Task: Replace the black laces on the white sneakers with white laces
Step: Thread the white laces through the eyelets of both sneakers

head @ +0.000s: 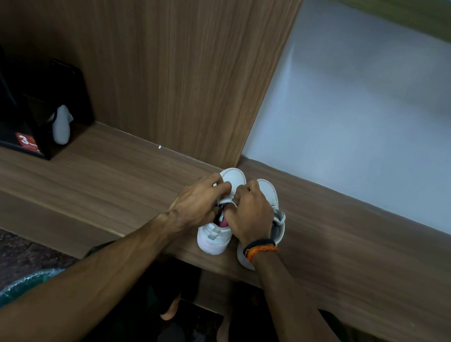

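2 small white sneakers [268, 194] stand side by side on a brown wooden shelf [101, 182], left hand [199, 205] and right hand [250, 215] hiding the left one's lacing, curled fingers pinching something white, near a black box [8, 123].

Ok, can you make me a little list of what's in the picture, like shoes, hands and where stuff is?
shoes: two white sneakers, side by side, toes pointing away
place: wooden shelf, near its front edge
left hand: fingers curled on the left sneaker, at its lace area
right hand: fingers curled at the same spot
laces: mostly hidden by the hands; colour unclear
wrist: orange and black bands on the right wrist
also there: black box at the left of the shelf
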